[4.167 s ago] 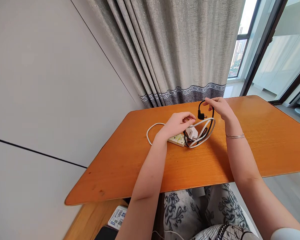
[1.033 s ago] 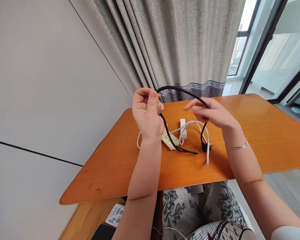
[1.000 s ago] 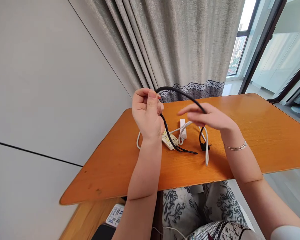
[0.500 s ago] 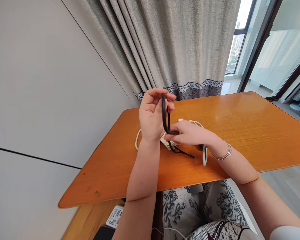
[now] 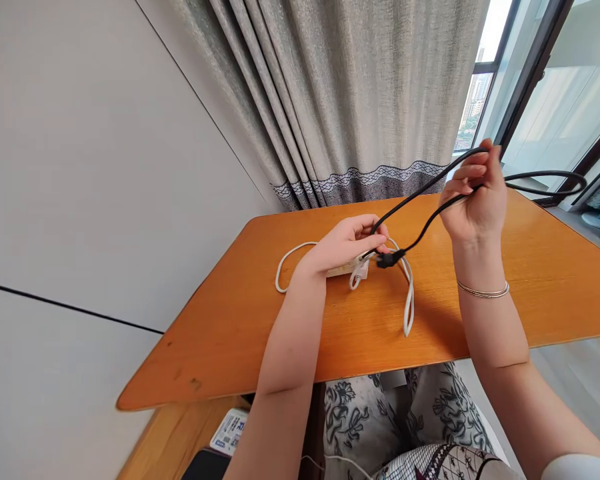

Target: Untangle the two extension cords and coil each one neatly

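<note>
Both sides of one long stretch of black cord (image 5: pixel 425 188) are now held: one by the left hand (image 5: pixel 353 237), low over the table (image 5: pixel 230 320), and one by the right hand (image 5: pixel 477 193), high up. A moment ago the left hand was held up and the right hand was put down low, close to its palm. Those spots have now been swapped. The bits of black cord that were seen lying under the left fingers have been lifted, and a long, thin loop has been made, stuck out past the right fingers. The black plug (image 5: pixel 390 259) has been brought close too. It is seen just below and beside the left fingertips; whether the table is touched by it cannot be told.

The left fingers are bent in, with just a small gap left at the thumb, and the black cord is pinched there. The right fingers are curled up to the thumb, and two strands are caught in that grip, one at the tips and one lower, near the palm.

The white cord (image 5: pixel 412 300) has been left much as it was, with its bend below and to the right of the left fingers. The power strip (image 5: pixel 341 271) is mostly hidden under the left hand. From this, the black cord seems to have been pulled mostly free of the white one, with its slack being gathered by the right fingers.
</note>
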A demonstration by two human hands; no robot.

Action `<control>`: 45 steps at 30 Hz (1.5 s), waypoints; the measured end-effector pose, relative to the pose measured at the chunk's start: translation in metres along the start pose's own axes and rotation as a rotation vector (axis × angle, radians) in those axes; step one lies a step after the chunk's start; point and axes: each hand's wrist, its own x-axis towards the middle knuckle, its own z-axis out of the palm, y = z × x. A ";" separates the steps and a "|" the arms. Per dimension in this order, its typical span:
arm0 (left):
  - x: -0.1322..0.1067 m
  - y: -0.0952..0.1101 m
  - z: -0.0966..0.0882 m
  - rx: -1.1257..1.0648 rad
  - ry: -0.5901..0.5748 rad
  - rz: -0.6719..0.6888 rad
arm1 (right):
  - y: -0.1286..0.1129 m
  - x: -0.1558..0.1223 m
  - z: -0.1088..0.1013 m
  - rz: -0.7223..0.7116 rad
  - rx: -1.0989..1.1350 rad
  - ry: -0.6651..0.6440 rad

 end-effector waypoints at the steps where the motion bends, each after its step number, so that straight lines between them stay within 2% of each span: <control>1: 0.001 -0.001 -0.001 -0.008 0.008 -0.002 | -0.001 0.000 -0.004 -0.011 0.024 0.020; 3: 0.004 -0.003 -0.003 0.008 0.010 0.014 | -0.002 -0.002 -0.007 -0.028 0.091 0.093; 6: 0.007 -0.006 -0.003 0.070 -0.099 0.048 | -0.005 -0.007 -0.007 -0.037 0.231 0.183; 9: 0.010 -0.014 0.000 0.127 -0.245 0.086 | -0.016 -0.013 -0.007 -0.085 0.520 0.279; 11: 0.014 -0.022 0.002 0.242 -0.302 0.079 | -0.027 -0.018 -0.008 -0.134 0.743 0.343; 13: 0.019 -0.032 0.003 0.381 -0.287 0.048 | -0.037 -0.022 -0.011 -0.196 0.920 0.400; 15: 0.024 -0.040 0.000 0.426 -0.184 0.020 | -0.043 -0.022 -0.016 -0.262 0.961 0.469; 17: 0.026 -0.042 -0.007 0.367 -0.019 0.012 | -0.041 -0.019 -0.023 -0.295 0.797 0.530; 20: 0.022 -0.037 -0.022 0.239 0.259 0.032 | -0.025 -0.006 -0.032 -0.276 0.448 0.565; 23: 0.015 -0.025 -0.036 0.117 0.465 0.036 | -0.002 0.009 -0.032 -0.218 0.316 0.520; 26: 0.008 -0.010 -0.046 -0.005 0.573 0.012 | 0.015 0.016 -0.028 -0.087 -0.022 0.330; 28: 0.004 -0.001 -0.053 -0.076 0.640 -0.005 | 0.022 0.015 -0.025 -0.023 -0.404 0.192; 32: -0.006 0.017 -0.064 -0.139 0.727 -0.025 | 0.034 0.005 -0.019 0.049 -1.111 0.005; 35: -0.014 0.026 -0.067 -0.153 0.774 -0.003 | 0.045 0.000 -0.026 0.082 -1.402 -0.145; 38: -0.020 0.030 -0.062 -0.196 0.796 0.000 | 0.061 0.000 -0.056 0.088 -1.538 -0.190; 40: -0.022 0.031 -0.057 -0.233 0.815 -0.001 | 0.069 0.002 -0.090 0.131 -1.551 -0.113; 44: -0.024 0.033 -0.047 -0.279 0.855 0.021 | 0.073 0.007 -0.167 0.325 -1.464 0.111; 45: -0.024 0.035 -0.046 -0.274 0.855 0.023 | 0.072 0.008 -0.182 0.361 -1.456 0.105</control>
